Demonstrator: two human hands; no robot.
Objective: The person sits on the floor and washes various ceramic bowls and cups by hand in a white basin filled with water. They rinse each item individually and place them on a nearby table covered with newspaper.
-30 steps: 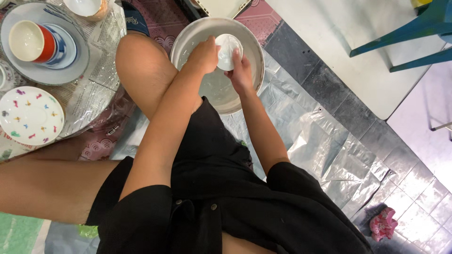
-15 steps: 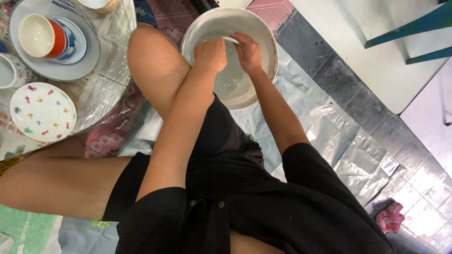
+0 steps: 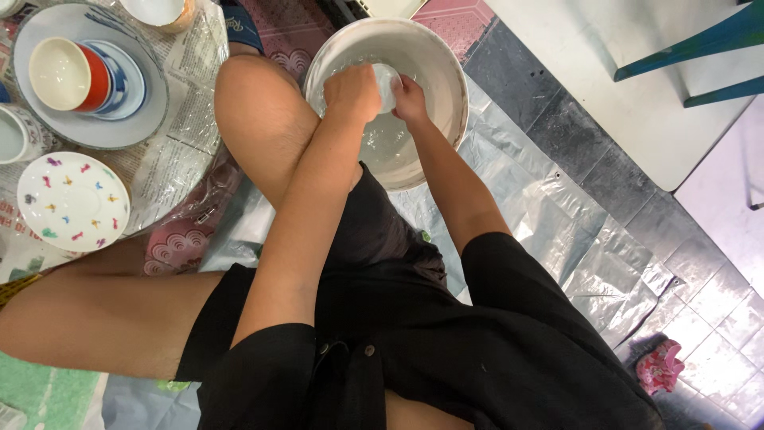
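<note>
- While I sit on the floor, both my hands are down inside the metal basin [image 3: 446, 72] of cloudy water.
- My left hand [image 3: 350, 91] and right hand [image 3: 410, 99] each have a closed grip on the small white cup [image 3: 387, 84], held between them inside the basin.
- Left of the basin, beyond my knee, lie a spotted saucer [image 3: 72, 201] and a red bowl [image 3: 68, 76] on a stacked plate.

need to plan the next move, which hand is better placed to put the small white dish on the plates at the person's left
Left, probably. The left hand grips the small white dish in the basin, nearer the plates; the right hand sits farther away.
</note>
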